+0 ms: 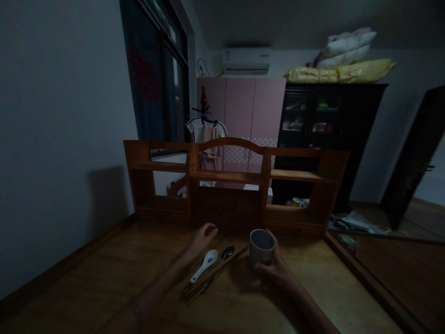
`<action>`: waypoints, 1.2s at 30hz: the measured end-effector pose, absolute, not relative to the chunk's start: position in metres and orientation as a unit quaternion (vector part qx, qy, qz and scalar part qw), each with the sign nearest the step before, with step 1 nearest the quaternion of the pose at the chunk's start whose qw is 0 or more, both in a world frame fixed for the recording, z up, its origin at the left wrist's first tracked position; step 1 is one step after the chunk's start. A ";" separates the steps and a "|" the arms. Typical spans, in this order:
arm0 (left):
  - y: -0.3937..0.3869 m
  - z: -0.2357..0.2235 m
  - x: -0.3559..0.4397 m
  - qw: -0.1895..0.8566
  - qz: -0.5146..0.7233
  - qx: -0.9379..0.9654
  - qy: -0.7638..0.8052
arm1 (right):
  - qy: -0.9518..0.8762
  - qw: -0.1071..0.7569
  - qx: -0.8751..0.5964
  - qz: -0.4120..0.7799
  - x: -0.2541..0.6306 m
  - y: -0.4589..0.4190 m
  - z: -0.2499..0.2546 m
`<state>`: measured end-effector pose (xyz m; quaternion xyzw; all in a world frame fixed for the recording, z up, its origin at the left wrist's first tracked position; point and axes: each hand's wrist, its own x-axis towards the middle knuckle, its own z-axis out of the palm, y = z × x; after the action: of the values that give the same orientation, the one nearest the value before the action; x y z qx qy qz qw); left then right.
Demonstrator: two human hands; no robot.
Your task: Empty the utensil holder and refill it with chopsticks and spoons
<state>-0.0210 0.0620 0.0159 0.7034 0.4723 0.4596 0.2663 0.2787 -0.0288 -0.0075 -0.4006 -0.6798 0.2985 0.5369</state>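
My right hand (pixel 274 269) is wrapped round a grey metal cup (pixel 261 253), held upright with its mouth facing up. The tip of something thin shows behind the cup's right rim; I cannot tell what it is. To the left, my left hand (pixel 206 235) is above the desk, its fingers loosely curled in and nothing visible in them. Between my arms lie a white ceramic spoon (pixel 204 266) with blue marks, a dark metal spoon (pixel 227 253) and several wooden chopsticks (pixel 215 272). The chopsticks slant toward the cup, and the metal spoon's handle runs partly under them.
A wooden shelf unit (pixel 227 176) stands along the back of the wooden desk (pixel 146 273). A wall borders the desk at left, and a raised wooden edge (pixel 361 278) runs down its right side. Farther back stand a pink wardrobe (pixel 239 106) and a dark cabinet (pixel 330 120).
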 end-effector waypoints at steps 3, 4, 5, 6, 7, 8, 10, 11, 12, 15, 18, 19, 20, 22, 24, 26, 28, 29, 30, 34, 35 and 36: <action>0.061 -0.005 -0.031 0.266 0.447 0.709 0.477 | -0.663 0.568 -0.369 0.319 0.281 -0.028 -0.003; 0.060 -0.010 -0.032 0.265 0.441 0.712 0.479 | -0.650 0.579 -0.372 0.321 0.282 -0.026 -0.002; 0.058 -0.013 -0.033 0.261 0.433 0.717 0.480 | -0.632 0.594 -0.379 0.324 0.283 -0.025 -0.001; 0.056 -0.015 -0.034 0.255 0.424 0.723 0.481 | -0.607 0.612 -0.386 0.327 0.285 -0.023 0.000; 0.053 -0.015 -0.034 0.246 0.416 0.731 0.482 | -0.580 0.633 -0.391 0.331 0.287 -0.021 0.000; 0.050 -0.014 -0.034 0.233 0.410 0.738 0.483 | -0.550 0.656 -0.393 0.335 0.289 -0.020 0.000; 0.043 -0.010 -0.032 0.203 0.404 0.753 0.479 | -0.492 0.696 -0.395 0.342 0.295 -0.017 -0.002; 0.038 -0.008 -0.030 0.190 0.401 0.761 0.474 | -0.463 0.710 -0.400 0.348 0.298 -0.017 -0.003; 0.034 -0.006 -0.029 0.180 0.395 0.772 0.465 | -0.433 0.719 -0.410 0.357 0.302 -0.016 -0.004; 0.021 -0.002 -0.024 0.170 0.351 0.814 0.431 | -0.348 0.728 -0.434 0.401 0.315 -0.015 -0.010; 0.011 -0.003 -0.021 0.156 0.285 0.851 0.412 | -0.300 0.718 -0.435 0.453 0.324 -0.014 -0.016; 0.009 -0.003 -0.021 0.151 0.268 0.859 0.410 | -0.289 0.712 -0.433 0.470 0.326 -0.014 -0.018; 0.007 -0.003 -0.021 0.146 0.257 0.863 0.409 | -0.279 0.707 -0.431 0.487 0.327 -0.013 -0.019; 0.005 -0.003 -0.021 0.141 0.249 0.865 0.413 | -0.258 0.699 -0.426 0.513 0.326 -0.012 -0.021; 0.005 -0.004 -0.022 0.140 0.251 0.864 0.414 | -0.242 0.693 -0.423 0.531 0.324 -0.011 -0.022; 0.005 -0.005 -0.022 0.143 0.253 0.863 0.413 | -0.236 0.690 -0.419 0.541 0.322 -0.011 -0.023; 0.007 -0.006 -0.023 0.144 0.251 0.864 0.412 | -0.239 0.689 -0.411 0.546 0.322 -0.011 -0.023; 0.008 -0.007 -0.023 0.143 0.249 0.866 0.410 | -0.242 0.689 -0.409 0.547 0.322 -0.011 -0.022; 0.008 -0.007 -0.023 0.142 0.248 0.867 0.408 | -0.246 0.689 -0.406 0.548 0.322 -0.012 -0.022; 0.009 -0.006 -0.022 0.136 0.249 0.869 0.406 | -0.244 0.686 -0.406 0.553 0.323 -0.013 -0.020; 0.008 -0.006 -0.021 0.134 0.249 0.869 0.406 | -0.239 0.685 -0.407 0.555 0.322 -0.013 -0.019; 0.009 -0.006 -0.021 0.131 0.249 0.870 0.406 | -0.236 0.685 -0.407 0.556 0.322 -0.013 -0.019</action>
<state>-0.0211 0.0086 -0.0060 0.8695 0.4057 0.2495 0.1307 0.3222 -0.0130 -0.0186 -0.4070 -0.2358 0.5564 0.6849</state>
